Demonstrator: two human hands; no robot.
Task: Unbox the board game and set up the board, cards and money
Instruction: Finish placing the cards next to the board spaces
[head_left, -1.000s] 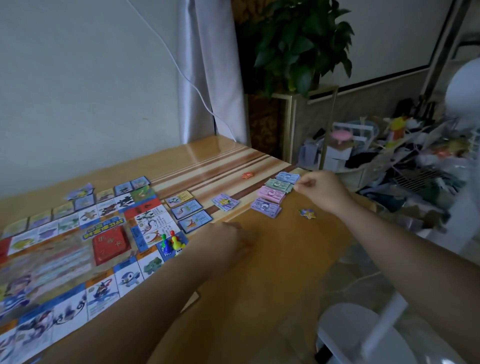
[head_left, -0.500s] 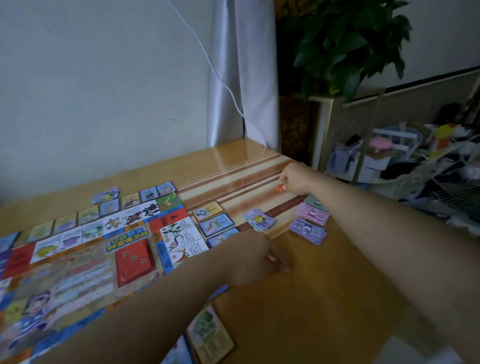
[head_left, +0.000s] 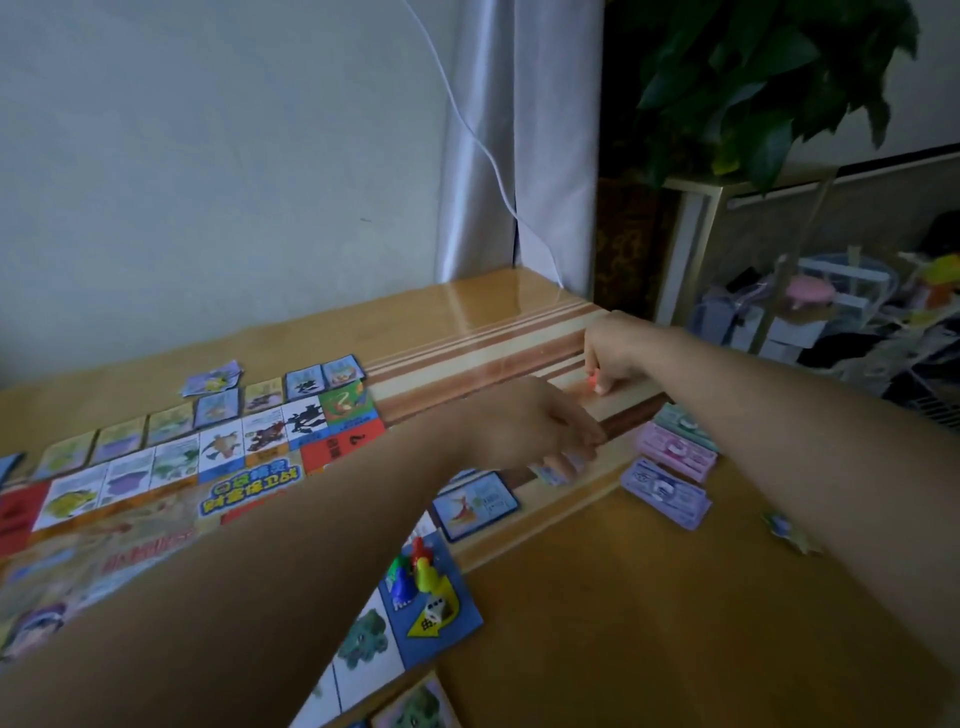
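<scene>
Looking at the board (head_left: 156, 493) laid flat over the left of the counter (head_left: 597, 623), with pawns (head_left: 415, 566) and dice (head_left: 435, 610) on its blue corner square. Money stacks (head_left: 675, 452) off to the right of it. Right hand (head_left: 610, 353) reaching past them, fingers (head_left: 610, 383) pinching a small red piece (head_left: 591, 380). Left hand (head_left: 540, 431) over some small cards (head_left: 553, 474), fingers (head_left: 576, 447) pointing down. Can't tell if gripping anything, too blurry.

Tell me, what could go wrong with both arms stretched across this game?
The left arm passes close by the pawns and dice; pulling back could topple them. The right arm hangs above the money stacks while the right hand pinches a red piece; dipping might scatter them.
</scene>
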